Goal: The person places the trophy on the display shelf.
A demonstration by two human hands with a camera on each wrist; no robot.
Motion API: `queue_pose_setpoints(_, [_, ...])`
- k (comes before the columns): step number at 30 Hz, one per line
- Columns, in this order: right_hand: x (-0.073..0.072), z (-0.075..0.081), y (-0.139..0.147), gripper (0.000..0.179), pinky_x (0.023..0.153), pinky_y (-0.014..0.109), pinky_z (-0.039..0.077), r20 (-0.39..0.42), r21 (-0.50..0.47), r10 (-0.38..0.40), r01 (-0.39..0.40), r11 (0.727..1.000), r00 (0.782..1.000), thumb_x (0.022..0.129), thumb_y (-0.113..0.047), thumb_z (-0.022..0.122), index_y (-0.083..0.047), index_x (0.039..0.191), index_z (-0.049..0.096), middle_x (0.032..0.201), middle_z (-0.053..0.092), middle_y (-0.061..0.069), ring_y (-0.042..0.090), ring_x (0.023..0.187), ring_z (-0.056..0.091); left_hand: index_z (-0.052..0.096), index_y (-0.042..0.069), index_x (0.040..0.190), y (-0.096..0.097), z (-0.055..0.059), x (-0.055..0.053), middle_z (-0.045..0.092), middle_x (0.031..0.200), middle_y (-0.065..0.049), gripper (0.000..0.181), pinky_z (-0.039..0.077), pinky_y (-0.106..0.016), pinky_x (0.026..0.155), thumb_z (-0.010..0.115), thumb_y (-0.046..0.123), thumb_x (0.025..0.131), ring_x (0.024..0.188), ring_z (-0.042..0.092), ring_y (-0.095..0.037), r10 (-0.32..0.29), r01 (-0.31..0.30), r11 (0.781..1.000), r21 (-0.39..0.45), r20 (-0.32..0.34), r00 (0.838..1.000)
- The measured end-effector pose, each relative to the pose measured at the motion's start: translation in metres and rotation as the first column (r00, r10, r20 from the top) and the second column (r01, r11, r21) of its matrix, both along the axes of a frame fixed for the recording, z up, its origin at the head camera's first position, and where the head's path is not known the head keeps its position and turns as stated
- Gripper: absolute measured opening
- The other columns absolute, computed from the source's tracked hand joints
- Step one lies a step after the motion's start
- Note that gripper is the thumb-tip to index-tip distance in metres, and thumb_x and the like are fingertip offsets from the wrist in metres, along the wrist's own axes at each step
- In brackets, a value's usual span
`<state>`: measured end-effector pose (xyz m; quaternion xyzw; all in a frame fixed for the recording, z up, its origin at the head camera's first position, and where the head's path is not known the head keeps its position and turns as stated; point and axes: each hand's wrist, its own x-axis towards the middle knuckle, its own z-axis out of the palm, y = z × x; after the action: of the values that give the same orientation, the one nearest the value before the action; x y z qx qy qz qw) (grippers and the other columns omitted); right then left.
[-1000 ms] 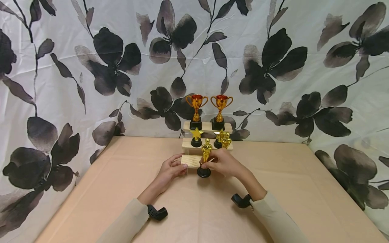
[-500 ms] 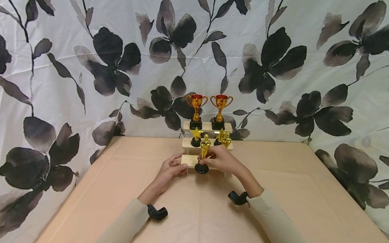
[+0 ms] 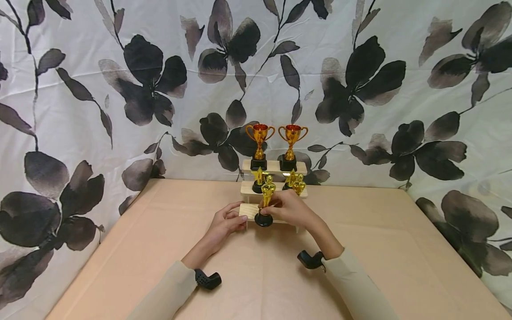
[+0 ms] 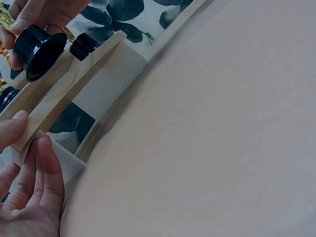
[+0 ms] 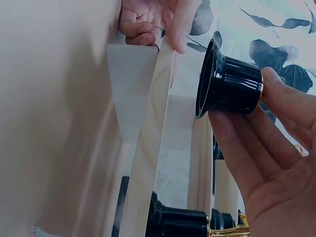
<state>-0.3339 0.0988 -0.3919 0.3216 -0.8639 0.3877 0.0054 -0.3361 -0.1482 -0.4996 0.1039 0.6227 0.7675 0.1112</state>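
Note:
My right hand (image 3: pixel 294 208) grips a gold figurine trophy (image 3: pixel 268 192) just above its round black base. The trophy is upright over the left part of the lowest step (image 3: pixel 249 210) of a three-tier wooden stand. In the right wrist view the black base (image 5: pixel 232 84) shows its hollow underside, apart from the step's top. My left hand (image 3: pixel 222 225) pinches the step's left end, thumb on top and fingers beneath, as the left wrist view shows. A second figurine trophy (image 3: pixel 298 184) is partly hidden behind my right hand; in the right wrist view its black base (image 5: pixel 180 222) rests on the same step.
Two gold cup trophies (image 3: pixel 259 140) stand on the top tier (image 3: pixel 273 167). Two star trophies (image 3: pixel 259 178) occupy the middle tier (image 3: pixel 245 189). The stand is on a table with a beige cover (image 3: pixel 168 213), before a floral cloth backdrop (image 3: pixel 288 26).
My right hand has carried the figurine trophy a little left and back, over the lowest step, where it now overlaps the left star trophy. The left hand keeps its hold on the step.

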Motion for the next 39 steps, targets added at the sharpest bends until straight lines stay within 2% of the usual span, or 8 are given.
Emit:
queue_pose_setpoints(7, [0.000, 0.001, -0.002, 0.008, 0.080, 0.029, 0.062, -0.008, -0.003, -0.017, 0.017, 1.000, 1.000, 0.092, -0.017, 0.079, -0.013, 0.098, 0.080, 0.093, 0.079, 0.001, 0.013, 0.089, 0.075, 0.041, 0.003, 0.155, 0.000, 0.000, -0.001, 0.070, 0.095, 0.003, 0.064, 0.061, -0.024, 0.077, 0.069, 0.005, 0.097, 0.082, 0.069, -0.010, -0.001, 0.001, 1.000, -0.003, -0.012, 1.000])
queue_pose_setpoints(15, [0.001, 0.003, -0.006, 0.010, 0.082, 0.036, 0.063, -0.019, -0.017, -0.092, 0.092, 0.996, 0.996, 0.091, -0.017, 0.079, -0.009, 0.098, 0.080, 0.093, 0.079, 0.004, 0.018, 0.089, 0.076, 0.044, 0.007, 0.154, 0.000, -0.001, -0.001, 0.071, 0.094, 0.002, 0.062, 0.061, -0.024, 0.078, 0.069, 0.005, 0.097, 0.083, 0.069, -0.010, 0.001, -0.001, 1.000, 0.000, -0.003, 1.000])
queue_pose_setpoints(22, [0.001, 0.001, -0.011, 0.012, 0.082, 0.036, 0.063, -0.041, -0.009, -0.135, 0.135, 0.991, 0.990, 0.091, -0.018, 0.080, -0.008, 0.098, 0.079, 0.094, 0.080, 0.006, 0.020, 0.090, 0.076, 0.045, 0.008, 0.153, 0.000, 0.000, -0.001, 0.070, 0.093, 0.002, 0.061, 0.061, -0.024, 0.077, 0.068, 0.004, 0.098, 0.083, 0.069, -0.010, 0.008, -0.008, 1.000, -0.004, -0.001, 1.000])
queue_pose_setpoints(34, [0.000, -0.005, -0.019, 0.013, 0.081, 0.034, 0.064, -0.046, -0.093, -0.186, 0.181, 0.979, 0.981, 0.090, -0.010, 0.079, -0.004, 0.102, 0.078, 0.097, 0.080, 0.011, 0.024, 0.092, 0.078, 0.044, 0.009, 0.154, 0.000, 0.001, -0.001, 0.069, 0.092, 0.002, 0.062, 0.059, -0.022, 0.075, 0.070, 0.006, 0.097, 0.083, 0.068, -0.010, 0.008, -0.008, 1.000, -0.008, 0.014, 1.000])
queue_pose_setpoints(39, [-0.002, -0.009, -0.021, 0.012, 0.080, 0.033, 0.064, -0.049, -0.129, -0.177, 0.169, 0.977, 0.983, 0.091, -0.007, 0.078, -0.002, 0.102, 0.078, 0.096, 0.080, 0.011, 0.025, 0.091, 0.078, 0.044, 0.008, 0.154, 0.000, 0.001, -0.001, 0.069, 0.092, 0.002, 0.062, 0.059, -0.022, 0.075, 0.070, 0.006, 0.097, 0.083, 0.068, -0.010, 0.007, -0.007, 1.000, -0.004, 0.014, 1.000])
